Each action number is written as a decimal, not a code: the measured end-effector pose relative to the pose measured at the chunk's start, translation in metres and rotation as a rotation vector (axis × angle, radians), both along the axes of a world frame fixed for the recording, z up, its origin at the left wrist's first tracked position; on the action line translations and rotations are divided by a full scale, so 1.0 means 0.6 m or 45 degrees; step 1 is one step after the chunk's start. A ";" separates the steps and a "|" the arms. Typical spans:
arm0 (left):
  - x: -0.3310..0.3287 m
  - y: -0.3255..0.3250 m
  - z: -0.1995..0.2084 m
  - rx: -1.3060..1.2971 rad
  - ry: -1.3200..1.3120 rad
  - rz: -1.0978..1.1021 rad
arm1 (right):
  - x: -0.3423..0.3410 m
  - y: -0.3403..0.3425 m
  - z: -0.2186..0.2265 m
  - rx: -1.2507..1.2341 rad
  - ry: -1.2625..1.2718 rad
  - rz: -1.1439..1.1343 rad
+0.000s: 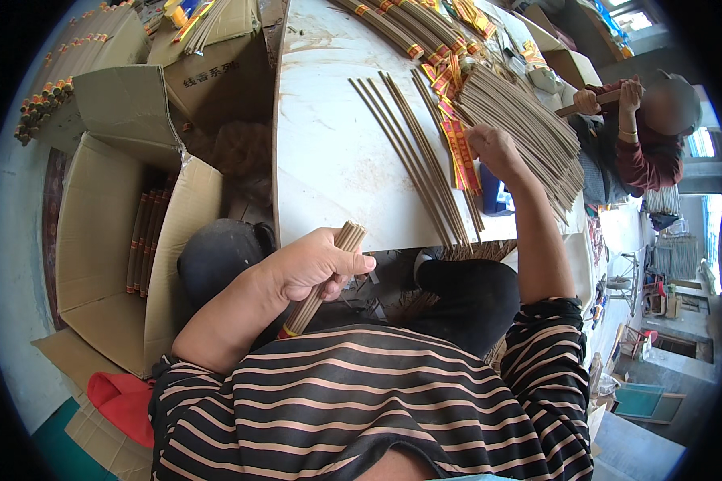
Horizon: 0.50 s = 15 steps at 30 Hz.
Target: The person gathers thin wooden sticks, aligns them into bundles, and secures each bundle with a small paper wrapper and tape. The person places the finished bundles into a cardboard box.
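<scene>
A bundle of thin brown incense sticks (338,264) is gripped in my left hand (317,264), tilted over my lap, with a red-and-yellow band at its lower end. Over the table, my right hand (499,154) has its fingers curled at the edge of a red-and-yellow paper strip (460,152), pinching it. Just below that wrist sits a small blue holder (496,192). Loose incense sticks (413,152) lie in a few rows left of the strips. To their right spreads a thick pile of incense sticks (525,132).
The white table (317,144) bears banded bundles (389,28) at its far edge. On the left, an open cardboard box (96,232) holds several banded bundles; another carton (225,80) stands beyond. A co-worker (642,136) sits at the right, holding a bundle. Red cloth (122,405) lies lower left.
</scene>
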State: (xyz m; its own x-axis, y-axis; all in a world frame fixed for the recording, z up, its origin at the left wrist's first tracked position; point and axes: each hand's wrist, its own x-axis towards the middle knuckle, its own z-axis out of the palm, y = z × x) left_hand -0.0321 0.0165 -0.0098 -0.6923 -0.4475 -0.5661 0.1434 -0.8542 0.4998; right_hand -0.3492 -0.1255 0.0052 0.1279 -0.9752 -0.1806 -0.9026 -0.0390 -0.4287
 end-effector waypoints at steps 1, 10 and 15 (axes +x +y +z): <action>-0.001 0.000 0.000 -0.001 0.007 -0.003 | -0.004 -0.001 -0.006 0.044 -0.048 0.042; -0.002 0.000 0.001 0.002 0.011 -0.001 | -0.006 0.011 -0.015 0.012 -0.012 0.151; -0.001 0.000 -0.004 -0.006 0.041 -0.008 | -0.004 0.014 -0.019 -0.046 -0.107 -0.028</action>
